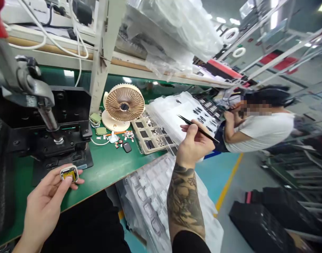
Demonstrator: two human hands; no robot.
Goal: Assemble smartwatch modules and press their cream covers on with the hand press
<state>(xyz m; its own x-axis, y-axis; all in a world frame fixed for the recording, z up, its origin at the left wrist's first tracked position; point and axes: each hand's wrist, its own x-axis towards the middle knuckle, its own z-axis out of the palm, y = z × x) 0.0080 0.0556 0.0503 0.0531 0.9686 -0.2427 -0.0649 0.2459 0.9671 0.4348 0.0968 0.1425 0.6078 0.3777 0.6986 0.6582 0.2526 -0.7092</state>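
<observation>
My left hand (48, 198) pinches a small square watch case (69, 174) between thumb and fingers, its open side up with a yellow part showing inside. It is low at the left, just in front of the black press (57, 119). Black tweezers (199, 130) are held in my right hand (194, 144), their tips pointing up and left over a white sheet (176, 116) that bears small black parts. A compartment box (150, 149) with small parts lies left of my right hand. A dark square piece (126, 147) rests on the green mat.
A small fan (124, 105) stands at the back of the green bench (105, 168). Below the bench edge is a plastic-covered tray (150, 196) of cases. A shelf with plastic bags (174, 28) hangs above. At the right sits a person in a white shirt (269, 131).
</observation>
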